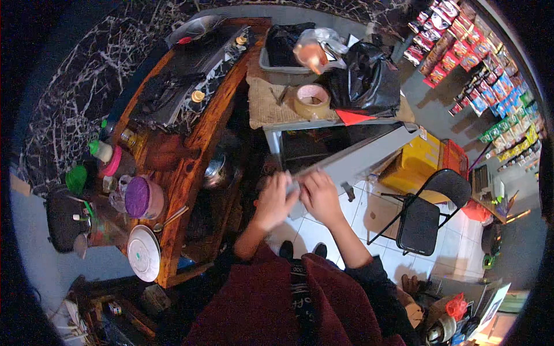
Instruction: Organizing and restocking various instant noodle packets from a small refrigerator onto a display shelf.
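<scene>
My left hand [275, 201] and my right hand [321, 197] are close together in front of my body, fingertips bent inward. Both pinch a small, thin greyish piece [293, 189], perhaps plastic; it is blurred and partly hidden by the fingers. Just beyond my right hand, a long pale-grey panel [368, 149] slants up to the right. Farther off, a cardboard-covered table [264, 106] bears a roll of clear packing tape [312, 101], black plastic bags [365, 78] and a grey tub [285, 71] with a clear plastic bag [324, 41] on it.
At left, a wooden counter [203, 134] carries a gas stove [190, 91], a purple-lidded container [140, 197] and a white plate [144, 253] at its near edge. To the right stand a black folding chair [417, 225] and a yellow crate [409, 166]. Hanging sachets [471, 47] line the wall.
</scene>
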Available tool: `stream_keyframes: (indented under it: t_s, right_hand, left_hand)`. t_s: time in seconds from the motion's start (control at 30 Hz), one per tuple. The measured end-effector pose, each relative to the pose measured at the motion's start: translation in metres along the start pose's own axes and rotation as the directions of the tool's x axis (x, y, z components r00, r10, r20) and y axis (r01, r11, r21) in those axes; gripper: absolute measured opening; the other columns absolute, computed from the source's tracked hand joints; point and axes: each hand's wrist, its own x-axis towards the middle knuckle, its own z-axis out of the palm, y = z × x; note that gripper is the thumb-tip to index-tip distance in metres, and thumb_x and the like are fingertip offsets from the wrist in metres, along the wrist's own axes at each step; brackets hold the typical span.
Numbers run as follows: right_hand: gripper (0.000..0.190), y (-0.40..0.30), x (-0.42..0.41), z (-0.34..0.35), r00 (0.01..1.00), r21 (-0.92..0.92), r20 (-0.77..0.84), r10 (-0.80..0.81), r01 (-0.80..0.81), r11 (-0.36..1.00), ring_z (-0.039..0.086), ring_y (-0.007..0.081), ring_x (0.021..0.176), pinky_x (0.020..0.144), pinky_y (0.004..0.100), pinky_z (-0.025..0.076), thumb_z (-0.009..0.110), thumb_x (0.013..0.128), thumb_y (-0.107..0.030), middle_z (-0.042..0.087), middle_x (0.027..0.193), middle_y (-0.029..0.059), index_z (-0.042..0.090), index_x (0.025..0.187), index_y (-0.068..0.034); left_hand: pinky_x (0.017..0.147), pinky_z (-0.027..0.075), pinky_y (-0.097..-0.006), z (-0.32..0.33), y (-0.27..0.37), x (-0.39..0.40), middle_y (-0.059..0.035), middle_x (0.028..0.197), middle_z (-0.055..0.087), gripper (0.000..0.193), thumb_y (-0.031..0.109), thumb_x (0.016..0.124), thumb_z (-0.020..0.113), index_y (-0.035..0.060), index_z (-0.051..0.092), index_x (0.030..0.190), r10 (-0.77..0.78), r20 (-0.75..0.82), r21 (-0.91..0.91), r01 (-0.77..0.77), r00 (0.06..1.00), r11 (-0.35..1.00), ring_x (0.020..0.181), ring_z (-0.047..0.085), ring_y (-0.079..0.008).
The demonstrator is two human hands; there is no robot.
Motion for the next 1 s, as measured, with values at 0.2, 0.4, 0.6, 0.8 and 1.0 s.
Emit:
stream_keyframes:
  t_s: [0.2, 0.4, 0.6, 0.8, 1.0]
  right_hand:
    - [0.031, -0.012, -0.099, -0.101, 0.961, 0.072, 0.13, 0.244, -0.254, 0.964, 0.048, 0.0296, 0.093, 0.082, 0.0379, 0.037, 0.062, 0.063, -0.014, 0.05, 0.1, 0.0123, 0.055, 0.092, -0.006]
    - [0.074, 0.02, -0.166, -0.188, 0.811, -0.018, 0.033, 0.584, -0.584, 0.812, 0.02, 0.0361, 0.123, 0.098, 0.0378, 0.025, 0.064, 0.059, -0.006, 0.009, 0.136, 0.0195, 0.032, 0.126, -0.01]
    - [0.062, 0.053, -0.23, -0.229, 0.613, -0.522, -0.417, 0.671, -0.766, 0.375, 0.034, 0.036, 0.113, 0.094, 0.0412, 0.028, 0.061, 0.07, -0.016, 0.031, 0.126, 0.0197, 0.034, 0.126, -0.018]
    - [0.049, 0.125, -0.233, -0.259, 0.54, -0.575, -0.588, 0.602, -0.803, 0.158, 0.04, 0.0296, 0.108, 0.091, 0.0446, 0.028, 0.046, 0.08, -0.043, 0.045, 0.114, 0.0148, 0.041, 0.12, -0.016]
    - [0.039, 0.149, -0.189, -0.204, 0.534, -0.469, -0.789, 0.302, -0.843, 0.264, 0.034, 0.0341, 0.114, 0.094, 0.0486, 0.023, 0.049, 0.08, -0.029, 0.038, 0.122, 0.0197, 0.046, 0.113, -0.008]
  left_hand:
    - [0.064, 0.041, -0.0317, 0.045, 0.071, -0.051, -0.0103, 0.08, 0.049, 0.041, 0.033, 0.076, 0.059, 0.0016, 0.043, 0.096, 0.369, 0.623, -0.573, 0.081, 0.689, 0.816, 0.072, 0.049, -0.0188]
    - [0.081, 0.037, -0.0282, 0.141, 0.122, -0.046, -0.0057, 0.097, 0.047, 0.042, 0.033, 0.085, 0.047, 0.0049, 0.036, 0.113, 0.727, 0.672, -0.71, 0.401, 0.139, 0.579, 0.092, 0.045, -0.0132]
    - [0.084, 0.039, -0.0324, 0.216, 0.096, -0.021, -0.0082, 0.111, 0.045, 0.038, 0.027, 0.083, 0.05, 0.0051, 0.041, 0.113, 0.386, 0.772, -0.597, 0.365, 0.505, 0.714, 0.101, 0.045, -0.0177]
    - [0.073, 0.042, -0.0287, 0.236, -0.051, -0.032, -0.0066, 0.096, 0.053, 0.033, 0.032, 0.082, 0.051, 0.004, 0.051, 0.1, -0.057, 0.842, -0.246, 0.477, 0.536, 0.843, 0.082, 0.05, -0.0154]
    - [0.078, 0.041, -0.0291, 0.209, -0.123, -0.008, -0.0108, 0.098, 0.055, 0.034, 0.026, 0.081, 0.053, 0.0, 0.052, 0.102, -0.274, 0.809, 0.023, 0.438, 0.52, 0.899, 0.09, 0.051, -0.018]
